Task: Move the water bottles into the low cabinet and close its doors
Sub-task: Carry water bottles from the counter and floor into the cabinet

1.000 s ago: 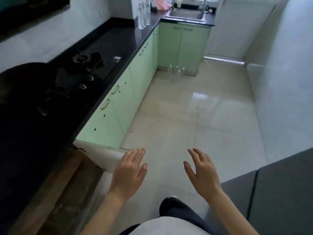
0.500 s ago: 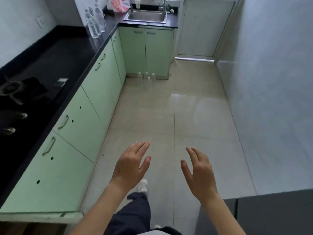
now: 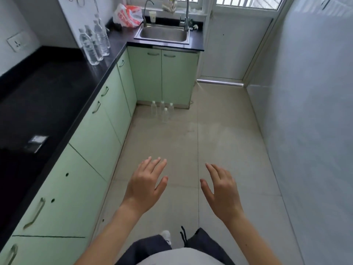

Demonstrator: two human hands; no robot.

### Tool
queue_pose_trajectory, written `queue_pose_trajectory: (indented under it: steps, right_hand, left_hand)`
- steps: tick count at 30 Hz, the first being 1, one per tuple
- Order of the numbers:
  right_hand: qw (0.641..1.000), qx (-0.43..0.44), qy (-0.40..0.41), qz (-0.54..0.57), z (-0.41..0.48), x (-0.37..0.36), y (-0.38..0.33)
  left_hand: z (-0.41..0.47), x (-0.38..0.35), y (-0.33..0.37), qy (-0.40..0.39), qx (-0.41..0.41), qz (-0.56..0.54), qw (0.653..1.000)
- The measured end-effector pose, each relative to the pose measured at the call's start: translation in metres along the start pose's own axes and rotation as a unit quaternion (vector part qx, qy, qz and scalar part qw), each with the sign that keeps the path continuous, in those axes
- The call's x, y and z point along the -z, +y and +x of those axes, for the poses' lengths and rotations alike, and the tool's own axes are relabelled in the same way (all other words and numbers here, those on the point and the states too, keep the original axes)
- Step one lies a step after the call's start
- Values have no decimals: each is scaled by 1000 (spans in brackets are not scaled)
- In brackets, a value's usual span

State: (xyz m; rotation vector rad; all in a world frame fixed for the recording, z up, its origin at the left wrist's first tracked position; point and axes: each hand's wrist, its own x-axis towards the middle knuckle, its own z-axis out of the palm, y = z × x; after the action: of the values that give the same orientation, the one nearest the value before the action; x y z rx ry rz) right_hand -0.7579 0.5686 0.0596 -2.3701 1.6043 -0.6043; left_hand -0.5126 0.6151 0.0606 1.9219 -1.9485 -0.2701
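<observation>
View has swung off the stove toward the far sink (image 3: pixel 162 34); the person is closer now. Left hand (image 3: pixel 146 185) and right hand (image 3: pixel 221 191) empty, fingers apart. Floor bottles (image 3: pixel 162 111) stand before the closed low cabinet (image 3: pixel 164 77); bench bottles (image 3: pixel 94 43) far left.

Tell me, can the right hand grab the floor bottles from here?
Probably not yet. The right hand is open and the floor bottles stand far ahead by the sink cabinet. Nothing blocks the way; walking closer should do.

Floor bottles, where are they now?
Head view, upper centre: four floor bottles stand clustered on the floor just before the closed cabinet under the sink.
</observation>
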Motion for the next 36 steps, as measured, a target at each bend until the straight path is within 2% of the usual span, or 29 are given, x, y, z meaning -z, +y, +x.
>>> queue_pose_trajectory:
  steps: [6,13,18,25,36]
  right_hand:
    - [1000,12,4,-2,127,-16,26]
    - [998,35,-52,1,279,-65,88]
    - [991,102,-90,19,421,-74,106]
    - [974,199,-100,53,596,-96,76]
    - [950,250,-176,59,749,-227,-25]
  left_hand:
    - [124,-1,-35,20,14,2,1000]
    - [239,-64,-70,-3,108,-18,994]
    - [350,-55,-78,32,169,-23,985]
    - [473,1,-126,129,221,11,967]
    - [538,11,-301,100,328,7,939]
